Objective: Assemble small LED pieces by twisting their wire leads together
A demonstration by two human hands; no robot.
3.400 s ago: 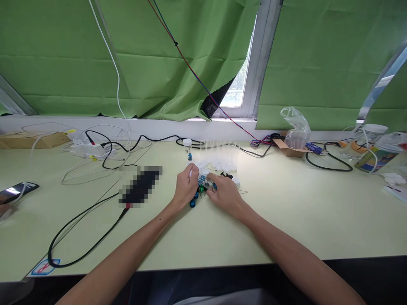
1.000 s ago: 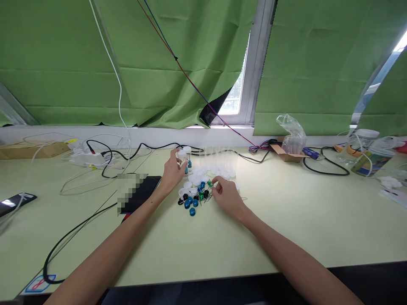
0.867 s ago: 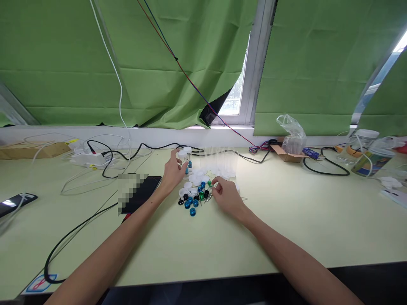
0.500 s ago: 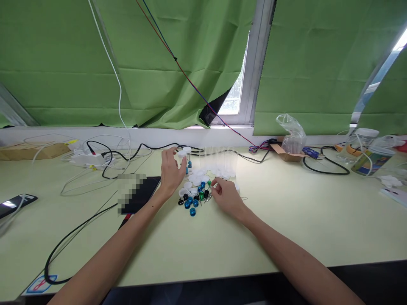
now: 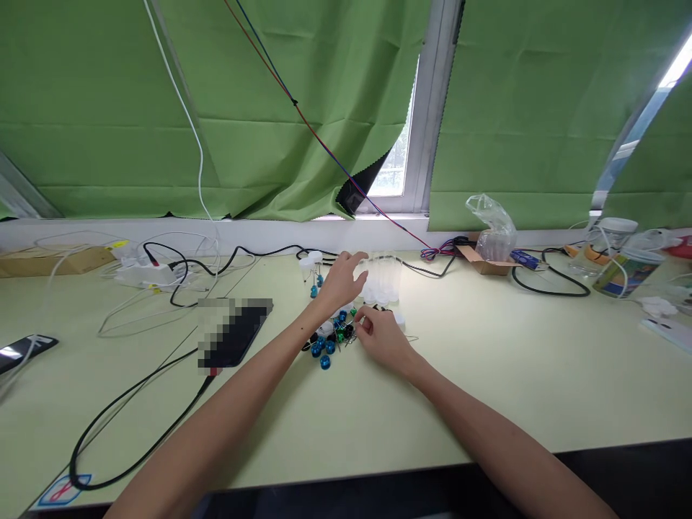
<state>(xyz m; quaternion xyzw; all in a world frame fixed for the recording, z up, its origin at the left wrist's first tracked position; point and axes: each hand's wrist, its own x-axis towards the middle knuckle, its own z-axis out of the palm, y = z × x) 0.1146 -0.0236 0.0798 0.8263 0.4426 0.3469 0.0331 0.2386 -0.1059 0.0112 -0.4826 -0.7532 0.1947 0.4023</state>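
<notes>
Head view: left hand (image 5: 342, 282) half open, thumb and fingers parted beside clear tubes (image 5: 385, 280); contact unclear. Right hand (image 5: 380, 334) curled, fingertips at the pile's right edge; can't tell whether anything's pinched. Blue knobs (image 5: 325, 362) lie loose on table (image 5: 486, 382), between forearms.

Tubes (image 5: 385, 280) stand behind the small parts (image 5: 330, 347) — device (image 5: 247, 337) left, carton (image 5: 493, 268) farther right.

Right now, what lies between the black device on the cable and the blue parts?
In the head view, the left forearm crosses between the black device and the blue parts; some tabletop shows on the device's side.
</notes>
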